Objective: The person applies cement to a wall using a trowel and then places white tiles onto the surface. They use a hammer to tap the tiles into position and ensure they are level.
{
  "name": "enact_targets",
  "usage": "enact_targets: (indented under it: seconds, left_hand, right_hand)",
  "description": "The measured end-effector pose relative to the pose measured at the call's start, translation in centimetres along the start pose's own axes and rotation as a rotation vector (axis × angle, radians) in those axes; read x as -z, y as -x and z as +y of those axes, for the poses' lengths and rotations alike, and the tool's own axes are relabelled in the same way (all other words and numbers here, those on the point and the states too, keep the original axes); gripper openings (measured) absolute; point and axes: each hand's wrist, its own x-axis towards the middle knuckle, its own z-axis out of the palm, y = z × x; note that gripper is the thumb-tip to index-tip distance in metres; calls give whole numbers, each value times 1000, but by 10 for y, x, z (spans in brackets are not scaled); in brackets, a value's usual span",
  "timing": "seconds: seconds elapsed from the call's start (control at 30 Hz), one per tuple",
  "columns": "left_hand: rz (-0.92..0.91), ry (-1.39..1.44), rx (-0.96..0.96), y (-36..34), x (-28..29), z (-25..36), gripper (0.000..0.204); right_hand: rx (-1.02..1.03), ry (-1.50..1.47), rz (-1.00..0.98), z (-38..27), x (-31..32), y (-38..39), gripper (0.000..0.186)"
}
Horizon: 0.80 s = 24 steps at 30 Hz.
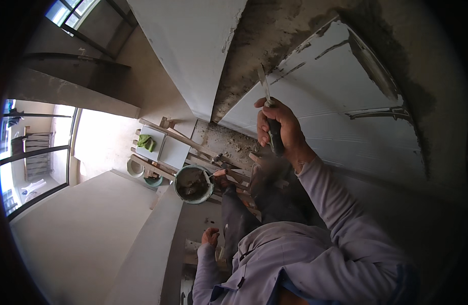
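My right hand grips a dark-handled tool with a narrow metal blade, raised beside a white panel whose edges and face carry streaks of grey mortar. At the lower middle, my left hand hangs by my leg with loosely bent fingers and nothing visible in it. Below, near my feet, a bucket of grey mortar has an orange-handled trowel lying across its rim.
I stand over wooden planks beside rubble. A green cloth rests on white tiles, near smaller pails. A tall white surface borders the raw mortar wall. Pale walls and framed windows are at left.
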Motion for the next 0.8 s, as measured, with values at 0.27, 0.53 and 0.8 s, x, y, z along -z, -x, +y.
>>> enact_targets:
  seconds: [0.27, 0.53, 0.8]
  left_hand:
    - [8, 69, -7, -19, -17, -10, 23]
    - [-29, 165, -23, -28, 14, 9, 31]
    - [4, 282, -45, -24, 33, 0, 28]
  right_hand:
    - [23, 18, 144, 10, 3, -13, 14]
    - [167, -423, 328, 25, -68, -24, 20]
    - [55, -373, 202, 31, -68, 5, 15]
